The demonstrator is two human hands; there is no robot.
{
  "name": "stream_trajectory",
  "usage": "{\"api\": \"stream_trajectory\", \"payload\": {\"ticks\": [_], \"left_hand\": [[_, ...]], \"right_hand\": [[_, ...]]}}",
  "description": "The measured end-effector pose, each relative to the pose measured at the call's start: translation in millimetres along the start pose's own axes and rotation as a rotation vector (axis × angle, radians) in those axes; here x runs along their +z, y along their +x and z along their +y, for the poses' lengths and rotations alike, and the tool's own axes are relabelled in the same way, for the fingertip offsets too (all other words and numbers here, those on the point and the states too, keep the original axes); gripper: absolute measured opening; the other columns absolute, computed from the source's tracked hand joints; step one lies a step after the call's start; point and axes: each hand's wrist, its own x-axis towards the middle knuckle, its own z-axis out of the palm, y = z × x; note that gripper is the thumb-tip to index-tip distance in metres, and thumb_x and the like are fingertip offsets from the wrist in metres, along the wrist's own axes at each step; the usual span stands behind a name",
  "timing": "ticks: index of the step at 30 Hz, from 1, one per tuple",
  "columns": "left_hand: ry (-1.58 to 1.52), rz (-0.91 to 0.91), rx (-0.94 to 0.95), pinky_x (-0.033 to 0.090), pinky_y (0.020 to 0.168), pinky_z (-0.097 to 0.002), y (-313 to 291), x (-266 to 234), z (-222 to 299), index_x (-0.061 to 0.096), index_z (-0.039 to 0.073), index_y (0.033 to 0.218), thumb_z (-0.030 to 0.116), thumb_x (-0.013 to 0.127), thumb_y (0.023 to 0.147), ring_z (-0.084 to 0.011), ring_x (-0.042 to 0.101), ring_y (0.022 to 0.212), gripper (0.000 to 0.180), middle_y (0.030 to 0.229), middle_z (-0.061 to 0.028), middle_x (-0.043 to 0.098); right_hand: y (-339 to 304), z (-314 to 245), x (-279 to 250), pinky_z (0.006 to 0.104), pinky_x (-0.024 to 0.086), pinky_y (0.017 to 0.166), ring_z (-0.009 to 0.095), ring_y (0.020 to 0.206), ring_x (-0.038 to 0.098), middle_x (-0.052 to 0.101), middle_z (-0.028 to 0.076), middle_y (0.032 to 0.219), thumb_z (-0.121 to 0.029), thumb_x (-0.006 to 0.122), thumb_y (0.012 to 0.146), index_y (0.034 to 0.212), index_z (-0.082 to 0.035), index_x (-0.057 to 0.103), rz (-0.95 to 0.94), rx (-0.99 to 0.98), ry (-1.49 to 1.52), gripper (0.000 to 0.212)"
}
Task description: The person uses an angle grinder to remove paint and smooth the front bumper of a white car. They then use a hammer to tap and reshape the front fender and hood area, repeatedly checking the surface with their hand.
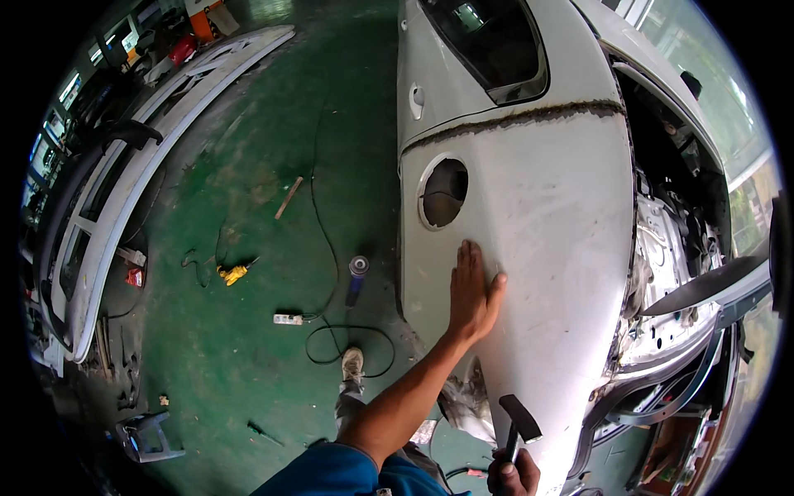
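Note:
My left hand (475, 291) rests with outstretched fingers on a white car body panel (546, 231), just below a round opening (444, 193) cut in its side. Low in the view, my right hand (513, 474) is closed round the handle of a hammer (520, 419). The dark hammer head is raised near the panel's lower part. A rough, rusty-brown seam (521, 117) runs across the panel under the rear side window (496, 45). Part of the right hand's fingers is hidden by the lower edge of the view.
On the green floor lie a yellow power tool (235, 274), a blue grinder (356, 277), a power strip (288, 319) with a looping cable and a thin strip (289, 197). A small stool (149, 437) stands lower left. Long white body parts (132, 178) line the left; bare metal (670, 289) shows right.

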Motion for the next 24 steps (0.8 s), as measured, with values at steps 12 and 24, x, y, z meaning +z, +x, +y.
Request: {"api": "stream_trajectory", "payload": {"ticks": [12, 24], "left_hand": [[-0.007, 0.019, 0.002, 0.017, 0.12, -0.0552, 35.7, -5.7, -25.1, 0.016, -0.009, 0.155, 0.059, 0.032, 0.104, -0.0438, 0.014, 0.152, 0.087, 0.162, -0.0308, 0.015], [-0.02, 0.01, 0.023, 0.018, 0.122, -0.0491, 37.3, -5.3, -46.8, 0.02, -0.008, 0.155, 0.054, 0.04, 0.104, -0.044, 0.018, 0.151, 0.084, 0.162, -0.0305, 0.018]], "right_hand": [[13.3, -2.0, 17.4, 0.0244, 0.039, 0.057, 0.009, 0.062, 0.047, 0.055, 0.001, 0.077, -0.037, 0.065, 0.099, 0.116, 0.002, 0.059, -0.054, 0.011, -0.039, 0.043], [14.8, -12.3, 42.1, 0.0277, 0.041, 0.055, 0.012, 0.061, 0.051, 0.058, 0.003, 0.075, -0.039, 0.068, 0.097, 0.11, 0.004, 0.061, -0.041, 0.054, -0.1, 0.046]]}}
